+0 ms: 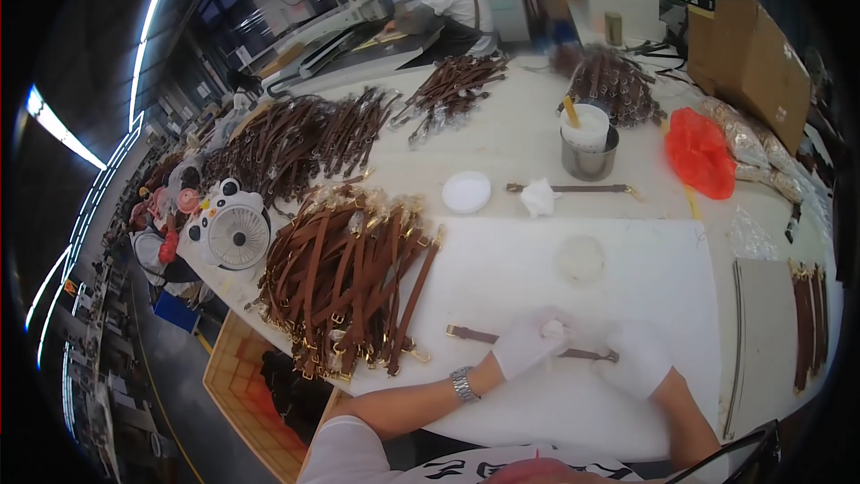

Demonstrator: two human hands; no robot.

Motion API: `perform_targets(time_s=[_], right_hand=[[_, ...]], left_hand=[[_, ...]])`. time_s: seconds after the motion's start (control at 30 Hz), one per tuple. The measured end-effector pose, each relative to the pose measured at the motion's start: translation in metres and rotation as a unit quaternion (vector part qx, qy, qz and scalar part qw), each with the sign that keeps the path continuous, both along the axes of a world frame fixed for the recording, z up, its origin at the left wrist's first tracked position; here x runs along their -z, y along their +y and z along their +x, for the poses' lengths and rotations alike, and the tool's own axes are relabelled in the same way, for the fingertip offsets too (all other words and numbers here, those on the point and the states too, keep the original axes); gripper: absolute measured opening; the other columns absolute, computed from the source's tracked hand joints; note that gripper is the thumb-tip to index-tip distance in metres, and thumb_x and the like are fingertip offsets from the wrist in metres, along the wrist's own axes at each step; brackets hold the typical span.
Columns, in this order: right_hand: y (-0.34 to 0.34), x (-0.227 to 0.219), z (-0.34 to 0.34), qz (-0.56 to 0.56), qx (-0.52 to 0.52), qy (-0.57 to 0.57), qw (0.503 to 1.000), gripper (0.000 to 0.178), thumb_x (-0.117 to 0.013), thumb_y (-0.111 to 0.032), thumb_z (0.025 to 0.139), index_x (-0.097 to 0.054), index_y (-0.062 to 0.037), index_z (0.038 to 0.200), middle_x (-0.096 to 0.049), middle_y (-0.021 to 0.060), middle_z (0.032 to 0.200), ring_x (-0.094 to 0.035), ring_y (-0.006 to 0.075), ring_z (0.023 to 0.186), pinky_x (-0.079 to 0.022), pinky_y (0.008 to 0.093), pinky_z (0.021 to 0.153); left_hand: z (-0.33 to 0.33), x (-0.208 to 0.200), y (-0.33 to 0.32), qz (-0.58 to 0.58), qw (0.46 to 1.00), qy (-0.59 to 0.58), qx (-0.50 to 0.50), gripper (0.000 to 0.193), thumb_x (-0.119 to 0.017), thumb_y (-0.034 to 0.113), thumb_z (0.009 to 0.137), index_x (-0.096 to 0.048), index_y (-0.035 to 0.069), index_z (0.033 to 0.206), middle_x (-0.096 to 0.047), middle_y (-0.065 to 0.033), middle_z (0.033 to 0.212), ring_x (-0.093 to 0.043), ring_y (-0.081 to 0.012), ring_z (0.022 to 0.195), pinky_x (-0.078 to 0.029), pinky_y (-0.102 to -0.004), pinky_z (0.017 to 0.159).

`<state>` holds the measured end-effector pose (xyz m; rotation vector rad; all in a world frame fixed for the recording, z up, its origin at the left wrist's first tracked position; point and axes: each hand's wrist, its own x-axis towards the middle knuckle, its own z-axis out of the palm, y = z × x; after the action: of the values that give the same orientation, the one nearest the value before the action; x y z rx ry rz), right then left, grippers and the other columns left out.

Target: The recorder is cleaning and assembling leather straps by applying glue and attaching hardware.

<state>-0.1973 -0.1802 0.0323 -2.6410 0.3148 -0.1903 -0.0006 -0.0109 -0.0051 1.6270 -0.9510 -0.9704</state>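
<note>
A brown leather strap (473,334) with a gold buckle lies across the white sheet in front of me, passing under my left hand. My left hand (528,347), in a white glove, is closed over the strap's middle; a small whitish lump shows at the fingertips, too blurred to name. Beside the strap's right end is my right hand (640,360), also white-gloved, its fingers smeared by motion. A second strap (582,188) lies farther off, with a crumpled white wad (538,198) against it. Left of that wad is a round white dish (466,192).
A heap of brown straps (345,273) covers the left side. A small fan (237,235) stands beyond it. A metal pot (589,157) holds a white tub. At right are a red plastic bag (700,154), a cardboard box (752,67) and laid-out straps (806,327). A person (452,4) works across the table.
</note>
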Motion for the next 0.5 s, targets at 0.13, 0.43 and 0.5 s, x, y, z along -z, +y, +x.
perform_targets(time_s=[0.13,0.43,0.5], right_hand=[[0.001,0.001,0.001,0.004,0.002,-0.001,1.0,0.023,-0.088,-0.026,0.073,-0.075,-0.0069,0.075,-0.069,0.0157,0.077,-0.068,0.0376,0.076,-0.055,0.0495,0.072],[-0.001,0.001,-0.001,0.006,0.001,0.004,1.0,0.024,-0.087,-0.026,0.074,-0.075,-0.0062,0.075,-0.069,0.0158,0.078,-0.068,0.0377,0.077,-0.054,0.05,0.072],[-0.003,0.002,-0.003,0.007,0.006,0.002,1.0,0.024,-0.087,-0.026,0.075,-0.075,-0.0058,0.075,-0.069,0.0162,0.079,-0.068,0.0379,0.077,-0.054,0.0501,0.073]], left_hand=[[0.002,-0.003,0.002,-0.011,1.0,-0.004,-0.011,0.023,-0.073,0.027,0.106,-0.069,0.007,0.116,-0.068,-0.0001,0.093,-0.063,-0.0059,0.07,-0.054,-0.0249,0.062],[0.002,-0.01,0.004,0.003,0.998,0.057,-0.004,0.02,-0.065,0.026,0.11,-0.068,0.006,0.115,-0.068,-0.0023,0.093,-0.064,-0.0072,0.073,-0.054,-0.0245,0.062],[0.005,-0.002,0.002,-0.011,0.999,0.031,-0.001,0.02,-0.065,0.026,0.11,-0.068,0.006,0.115,-0.068,-0.002,0.094,-0.063,-0.0073,0.077,-0.055,-0.0253,0.066]])
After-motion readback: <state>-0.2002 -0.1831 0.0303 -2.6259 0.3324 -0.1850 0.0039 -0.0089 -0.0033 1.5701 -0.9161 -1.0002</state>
